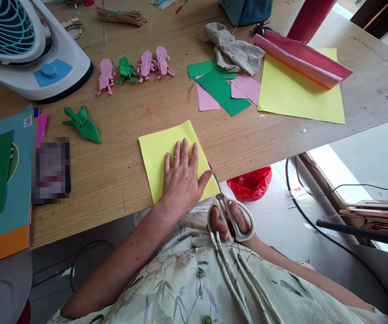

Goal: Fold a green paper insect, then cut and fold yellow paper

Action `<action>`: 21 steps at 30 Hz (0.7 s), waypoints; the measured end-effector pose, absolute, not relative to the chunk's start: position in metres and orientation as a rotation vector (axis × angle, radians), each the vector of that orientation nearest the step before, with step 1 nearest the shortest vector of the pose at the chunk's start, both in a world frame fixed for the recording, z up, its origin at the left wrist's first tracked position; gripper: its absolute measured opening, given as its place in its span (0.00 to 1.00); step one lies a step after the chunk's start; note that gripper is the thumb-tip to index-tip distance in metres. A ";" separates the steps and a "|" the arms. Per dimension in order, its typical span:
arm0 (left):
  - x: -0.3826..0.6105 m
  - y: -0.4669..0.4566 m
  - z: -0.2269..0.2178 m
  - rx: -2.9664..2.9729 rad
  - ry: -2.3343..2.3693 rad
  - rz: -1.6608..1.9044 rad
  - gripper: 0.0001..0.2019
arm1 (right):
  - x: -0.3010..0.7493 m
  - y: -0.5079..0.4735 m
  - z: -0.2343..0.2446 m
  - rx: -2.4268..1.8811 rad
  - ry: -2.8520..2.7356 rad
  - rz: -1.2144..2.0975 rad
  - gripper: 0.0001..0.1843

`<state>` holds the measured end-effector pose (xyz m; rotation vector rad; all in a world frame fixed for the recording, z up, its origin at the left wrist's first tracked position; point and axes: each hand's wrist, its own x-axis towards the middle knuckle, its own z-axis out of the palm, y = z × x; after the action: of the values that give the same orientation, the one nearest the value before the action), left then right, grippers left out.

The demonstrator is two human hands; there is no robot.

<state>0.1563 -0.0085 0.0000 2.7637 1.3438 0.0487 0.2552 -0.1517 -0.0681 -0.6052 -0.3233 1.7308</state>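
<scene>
A yellow sheet of paper (156, 157) lies at the table's front edge, its near corner reaching past the wood. Flat on top of it rests my left hand (182, 177), fingers stretched out and thumb spread to the right. My right hand (236, 220) has its fingers through the white handles of a pair of scissors (250, 216), just below the sheet's right corner. The blades run up along the paper's right edge and are partly hidden by it; whether they are cutting I cannot tell.
Folded pink paper figures (106, 76) and green ones (126, 71) stand behind. Green paper pieces (224, 92), a yellow paper stack (298, 99) and a grey cloth (237, 51) lie at the right. A fan (62, 58) and blue folder (21, 135) occupy the left; a red bag (252, 184) sits below.
</scene>
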 end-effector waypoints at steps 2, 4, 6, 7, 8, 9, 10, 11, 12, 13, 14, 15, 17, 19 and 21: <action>0.156 -0.012 -0.001 2.778 1.334 0.035 0.37 | 0.255 -0.156 -0.071 -0.605 -0.321 1.726 0.28; 0.156 -0.016 0.000 2.789 1.333 0.017 0.37 | 0.256 -0.160 -0.073 -0.604 -0.328 1.730 0.29; 0.157 -0.018 0.005 2.791 1.336 0.004 0.37 | 0.258 -0.163 -0.075 -0.598 -0.344 1.738 0.29; 0.158 -0.017 0.009 2.787 1.338 0.001 0.36 | 0.259 -0.164 -0.076 -0.601 -0.347 1.738 0.29; 0.159 -0.016 0.013 2.780 1.342 0.001 0.34 | 0.259 -0.165 -0.076 -0.607 -0.348 1.735 0.29; 0.161 -0.013 0.016 2.768 1.355 0.006 0.33 | 0.259 -0.165 -0.076 -0.616 -0.348 1.731 0.29; 0.164 -0.009 0.019 2.751 1.378 0.015 0.31 | 0.260 -0.166 -0.075 -0.626 -0.345 1.726 0.29; 0.166 -0.005 0.021 2.732 1.404 0.029 0.30 | 0.259 -0.166 -0.074 -0.636 -0.341 1.722 0.29; 0.169 -0.001 0.020 2.713 1.443 0.053 0.29 | 0.259 -0.166 -0.073 -0.645 -0.337 1.718 0.29; 0.171 0.002 0.018 2.705 1.467 0.085 0.29 | 0.259 -0.166 -0.072 -0.650 -0.334 1.716 0.29; 0.172 0.005 0.014 2.714 1.470 0.126 0.29 | 0.258 -0.167 -0.071 -0.654 -0.333 1.717 0.29; 0.173 0.007 0.009 2.733 1.464 0.162 0.30 | 0.258 -0.167 -0.070 -0.657 -0.331 1.718 0.29; 0.173 0.010 -0.001 2.753 1.443 0.179 0.32 | 0.258 -0.166 -0.068 -0.664 -0.326 1.720 0.28; 0.171 0.010 -0.008 2.757 1.416 0.157 0.34 | 0.258 -0.166 -0.066 -0.675 -0.323 1.724 0.28; 0.170 0.010 -0.011 2.755 1.398 0.137 0.34 | 0.259 -0.165 -0.064 -0.689 -0.322 1.722 0.28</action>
<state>0.1700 0.0103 -0.0108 2.7551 1.3976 0.1371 0.2588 -0.1651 -0.0639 -0.6894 -0.3222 1.7216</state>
